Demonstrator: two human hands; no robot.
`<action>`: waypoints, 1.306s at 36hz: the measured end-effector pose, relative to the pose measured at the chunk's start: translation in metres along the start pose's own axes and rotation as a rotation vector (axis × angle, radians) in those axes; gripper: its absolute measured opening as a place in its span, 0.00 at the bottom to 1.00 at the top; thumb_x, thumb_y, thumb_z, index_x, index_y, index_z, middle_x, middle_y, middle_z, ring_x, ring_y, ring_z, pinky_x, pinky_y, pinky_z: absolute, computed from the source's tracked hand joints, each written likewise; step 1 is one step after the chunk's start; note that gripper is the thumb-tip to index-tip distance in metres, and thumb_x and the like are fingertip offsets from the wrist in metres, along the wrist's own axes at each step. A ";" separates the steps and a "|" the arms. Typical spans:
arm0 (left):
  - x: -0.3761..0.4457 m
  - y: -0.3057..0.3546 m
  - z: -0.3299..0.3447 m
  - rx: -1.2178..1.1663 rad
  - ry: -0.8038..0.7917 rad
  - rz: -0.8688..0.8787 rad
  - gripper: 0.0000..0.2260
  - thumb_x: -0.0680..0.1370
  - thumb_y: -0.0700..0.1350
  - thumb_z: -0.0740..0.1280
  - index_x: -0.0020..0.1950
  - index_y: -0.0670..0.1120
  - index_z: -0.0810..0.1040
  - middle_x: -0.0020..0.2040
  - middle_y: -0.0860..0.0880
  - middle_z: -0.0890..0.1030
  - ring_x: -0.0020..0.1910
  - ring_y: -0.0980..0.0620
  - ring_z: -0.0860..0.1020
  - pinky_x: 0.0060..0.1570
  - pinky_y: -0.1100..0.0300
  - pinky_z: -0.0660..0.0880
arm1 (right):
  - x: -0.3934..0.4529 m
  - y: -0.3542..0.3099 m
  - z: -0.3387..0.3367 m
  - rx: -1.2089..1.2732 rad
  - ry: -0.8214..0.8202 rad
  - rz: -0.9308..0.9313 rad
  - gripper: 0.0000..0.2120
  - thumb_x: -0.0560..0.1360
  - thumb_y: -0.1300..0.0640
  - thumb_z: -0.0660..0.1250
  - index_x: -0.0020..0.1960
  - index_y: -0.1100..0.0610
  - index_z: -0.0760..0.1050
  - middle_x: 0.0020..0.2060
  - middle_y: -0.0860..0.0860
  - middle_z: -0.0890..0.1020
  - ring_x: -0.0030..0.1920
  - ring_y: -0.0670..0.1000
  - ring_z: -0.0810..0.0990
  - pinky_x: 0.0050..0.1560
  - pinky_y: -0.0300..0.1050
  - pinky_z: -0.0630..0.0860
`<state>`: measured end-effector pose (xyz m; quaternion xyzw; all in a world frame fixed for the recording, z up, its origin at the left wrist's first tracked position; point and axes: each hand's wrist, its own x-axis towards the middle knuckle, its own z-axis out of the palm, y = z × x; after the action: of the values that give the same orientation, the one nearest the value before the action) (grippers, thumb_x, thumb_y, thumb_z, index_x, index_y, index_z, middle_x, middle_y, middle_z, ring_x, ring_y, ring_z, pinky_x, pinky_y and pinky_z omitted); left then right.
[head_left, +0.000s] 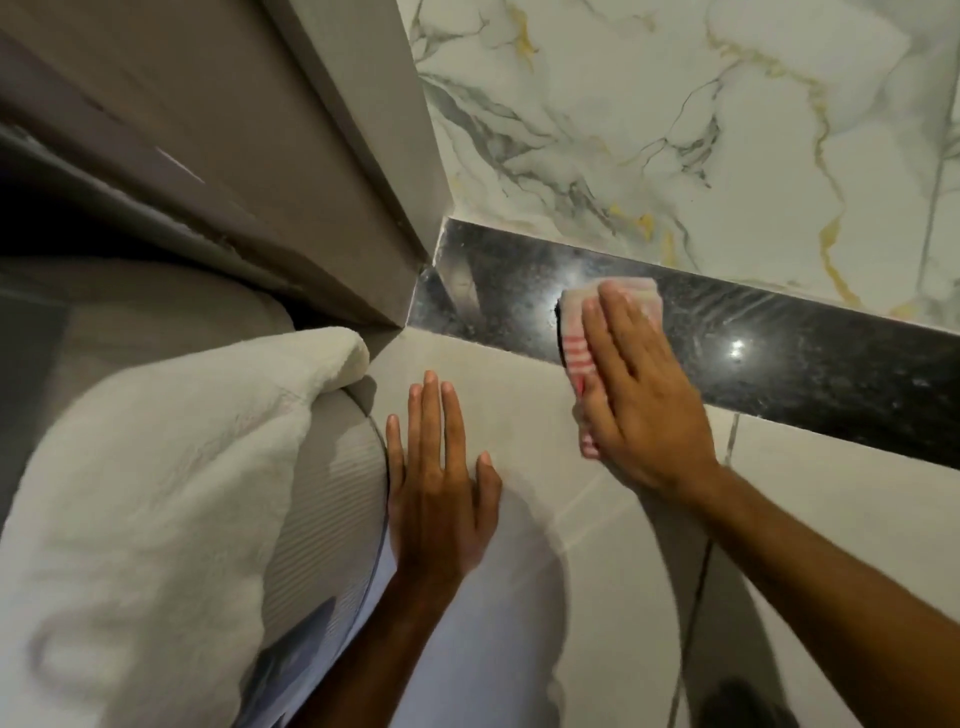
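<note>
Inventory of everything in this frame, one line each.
cloth: 1, red-and-white striped, pressed on the black strip under the right hand
black strip: 1, glossy speckled black, between marble surface and beige tiles
marble surface: 1, white with grey and gold veins, top right
beige tiles: several, beige, under both hands
frame: 1, grey-brown, top left
fluffy fabric: 1, white, lower left
ribbed fabric: 1, grey, beside the left hand
left hand: 1, flat on the beige tiles
right hand: 1, flat on the cloth, fingers straight
</note>
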<state>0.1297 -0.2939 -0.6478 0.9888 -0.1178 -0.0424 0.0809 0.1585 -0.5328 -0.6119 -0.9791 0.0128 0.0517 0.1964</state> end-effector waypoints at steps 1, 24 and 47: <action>0.000 0.000 0.001 -0.001 0.004 0.003 0.33 0.87 0.55 0.52 0.89 0.39 0.55 0.90 0.39 0.54 0.90 0.42 0.54 0.88 0.38 0.54 | 0.017 -0.007 0.000 0.011 0.054 0.116 0.33 0.89 0.45 0.48 0.90 0.56 0.48 0.90 0.55 0.50 0.91 0.54 0.48 0.92 0.58 0.50; 0.002 0.002 -0.004 0.036 -0.029 -0.011 0.31 0.87 0.55 0.51 0.87 0.41 0.61 0.88 0.39 0.59 0.88 0.40 0.59 0.87 0.40 0.55 | 0.094 -0.062 0.015 -0.045 0.121 0.298 0.32 0.91 0.45 0.45 0.90 0.54 0.40 0.90 0.57 0.41 0.91 0.57 0.40 0.91 0.62 0.48; 0.001 -0.002 -0.002 -0.141 0.006 -0.029 0.34 0.88 0.60 0.43 0.89 0.40 0.54 0.90 0.39 0.55 0.89 0.40 0.54 0.87 0.38 0.54 | 0.103 -0.093 0.040 -0.031 0.113 0.029 0.34 0.90 0.46 0.51 0.90 0.57 0.44 0.90 0.59 0.45 0.91 0.59 0.43 0.91 0.61 0.48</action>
<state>0.1311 -0.2919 -0.6464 0.9824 -0.1000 -0.0489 0.1498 0.2617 -0.4325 -0.6238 -0.9831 0.0370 -0.0004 0.1793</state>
